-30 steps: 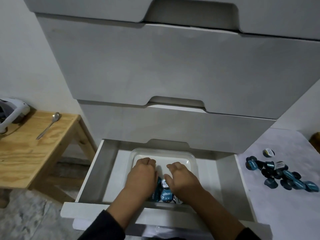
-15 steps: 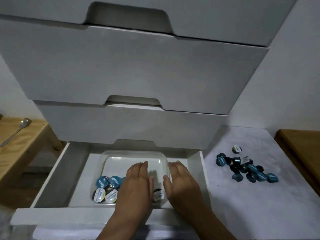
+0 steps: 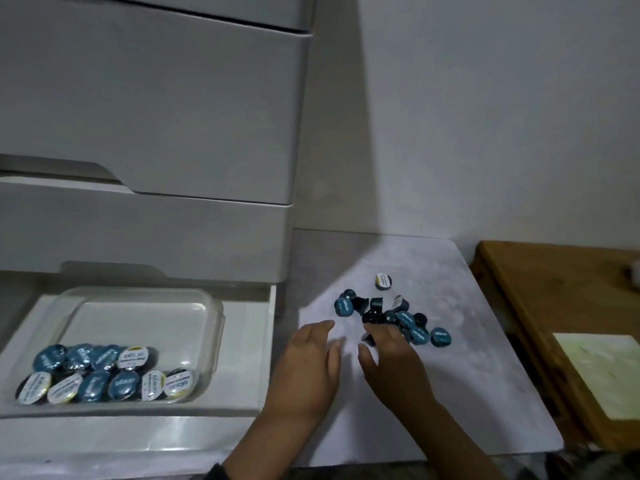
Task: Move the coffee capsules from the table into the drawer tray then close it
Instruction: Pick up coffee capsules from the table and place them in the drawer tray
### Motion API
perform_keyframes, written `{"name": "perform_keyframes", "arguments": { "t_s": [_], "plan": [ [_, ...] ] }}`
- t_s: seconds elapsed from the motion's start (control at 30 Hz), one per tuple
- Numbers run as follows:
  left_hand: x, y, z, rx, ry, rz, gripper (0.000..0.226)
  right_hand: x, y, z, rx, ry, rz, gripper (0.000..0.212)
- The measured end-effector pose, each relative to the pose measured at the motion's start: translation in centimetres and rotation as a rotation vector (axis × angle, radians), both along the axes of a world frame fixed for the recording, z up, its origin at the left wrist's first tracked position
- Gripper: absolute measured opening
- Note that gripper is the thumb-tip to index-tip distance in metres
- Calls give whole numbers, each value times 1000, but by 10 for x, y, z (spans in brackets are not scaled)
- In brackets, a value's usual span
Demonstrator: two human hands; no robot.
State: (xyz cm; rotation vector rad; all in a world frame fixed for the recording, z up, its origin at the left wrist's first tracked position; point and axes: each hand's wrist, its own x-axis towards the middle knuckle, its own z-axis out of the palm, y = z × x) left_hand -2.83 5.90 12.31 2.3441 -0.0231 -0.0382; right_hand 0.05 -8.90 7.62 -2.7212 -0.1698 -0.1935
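Capsules (image 3: 394,317) lie in a loose heap on the white counter (image 3: 450,393), right of the open drawer (image 3: 249,358). Inside the drawer, a clear plastic tray (image 3: 145,306) already holds about a dozen more capsules (image 3: 104,372), packed along its near edge, lids up. Both hands are over the counter. The left hand (image 3: 308,368) hovers palm down with fingers loosely spread, holding nothing, just short of the heap. The right hand (image 3: 391,362) has its fingers curled at the heap's near edge, touching a dark capsule; whether it has actually pinched one I cannot tell.

Judging by this, the step in hand is gathering another batch. Next comes closing the fingers around several capsules, then carrying them left over the drawer wall into the tray. The drawer stays open until the counter heap is gone.

Lids are teal or white with printed wording, but the lettering is too blurred to read, so no brand can be named.
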Motion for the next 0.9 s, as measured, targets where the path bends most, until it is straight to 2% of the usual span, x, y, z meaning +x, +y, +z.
{"name": "perform_keyframes", "arguments": {
  "t_s": [0.13, 0.27, 0.4, 0.5, 0.57, 0.63, 0.9],
  "plan": [
    [31, -34, -24, -52, 74, 55, 37, 29, -32, -38, 38, 148, 4, 29],
    [67, -57, -49, -55, 172, 143, 35, 48, -37, -51, 2, 184, 12, 32],
    [97, -64, -77, -26, 201, 173, 34, 56, -40, -60, -8, 210, 53, 20],
    [114, -63, -98, -13, 242, 166, 38, 58, -47, -74, 97, 219, 46, 9],
    [122, -61, -108, -10, 262, 160, 37, 59, -51, -79, 187, 227, 22, 12],
    [126, -59, -114, -13, 256, 164, 35, 59, -55, -81, 259, 249, 2, 12],
    [130, -65, -115, -155, 175, 250, 29, 54, -71, -79, 313, 323, -67, 13]
  ]
}}
